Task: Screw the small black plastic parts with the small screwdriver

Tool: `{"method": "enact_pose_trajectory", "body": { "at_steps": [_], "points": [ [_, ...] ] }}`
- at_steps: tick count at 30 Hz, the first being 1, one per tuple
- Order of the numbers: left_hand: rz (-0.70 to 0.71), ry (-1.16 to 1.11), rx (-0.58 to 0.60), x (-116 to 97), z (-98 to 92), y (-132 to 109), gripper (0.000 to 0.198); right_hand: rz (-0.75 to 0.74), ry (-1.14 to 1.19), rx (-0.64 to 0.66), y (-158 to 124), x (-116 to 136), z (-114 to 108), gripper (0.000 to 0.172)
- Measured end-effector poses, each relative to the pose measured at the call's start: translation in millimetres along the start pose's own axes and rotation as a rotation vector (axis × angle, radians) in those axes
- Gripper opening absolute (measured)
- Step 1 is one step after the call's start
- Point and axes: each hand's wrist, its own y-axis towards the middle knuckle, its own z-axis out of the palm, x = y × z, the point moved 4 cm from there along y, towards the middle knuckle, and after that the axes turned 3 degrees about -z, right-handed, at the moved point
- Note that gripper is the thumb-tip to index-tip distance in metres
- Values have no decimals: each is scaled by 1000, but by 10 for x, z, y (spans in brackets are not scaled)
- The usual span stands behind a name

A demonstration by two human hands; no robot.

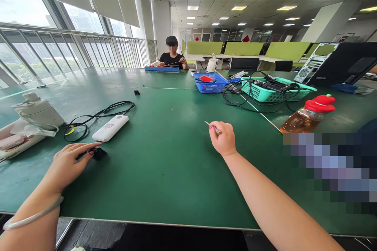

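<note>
On the green table (pixel 165 192), your left hand (pixel 69 162) lies toward the near left corner, your right hand (pixel 225 139) well to its right. A black object (pixel 100 153) sits against the left hand, the nearer one; whether that hand grips it, I cannot tell. Your right hand holds a slim pointed tool (pixel 217 130), its long axis slanting leftward toward the far edge.

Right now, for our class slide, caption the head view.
Right hand holds a thin tool; left hand touches a black object.
</note>
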Motion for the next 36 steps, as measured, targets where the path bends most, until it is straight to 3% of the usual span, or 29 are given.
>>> {"method": "enact_pose_trajectory", "body": {
  "at_steps": [5, 9, 16, 26, 36],
  "points": [
    [17, 112, 27, -44, -7, -26, 44, 200, 83, -131, 15, -122, -158, 17],
    [39, 186, 8, -65, 41, -26, 46, 293, 117, -144, 14, -171, -184, 22],
    [70, 260, -16, -101, 128, -16, 47, 285, 116, -113, 19, -123, -145, 24],
    [58, 314, -87, -179, 51, -53, 45, 314, 145, -118, 24, -133, -163, 23],
    [57, 303, -155, -106, 64, -56, 45, 345, 172, -106, 36, -141, -166, 23]
  ]
}}
